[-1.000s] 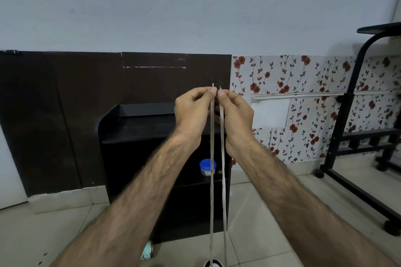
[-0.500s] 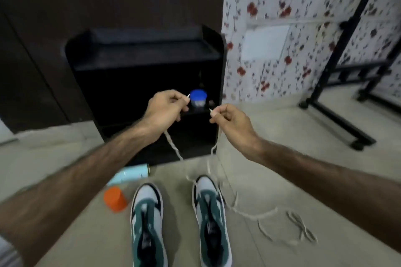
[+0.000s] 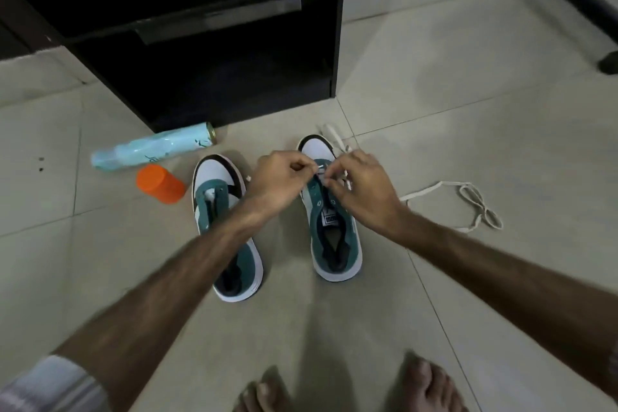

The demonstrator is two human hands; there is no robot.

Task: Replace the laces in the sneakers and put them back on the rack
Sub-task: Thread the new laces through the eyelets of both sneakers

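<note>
The hands (image 3: 321,184) hide the right sneaker's (image 3: 334,227) front eyelets.

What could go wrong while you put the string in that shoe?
The left hand and right hand pinch the lace ends over the right sneaker; an end might slip or enter a wrong eyelet. The lace's slack by the toe could snag or knot when pulled. The orange cap and the spray can lie beside the left sneaker; an elbow might knock them rolling.
</note>
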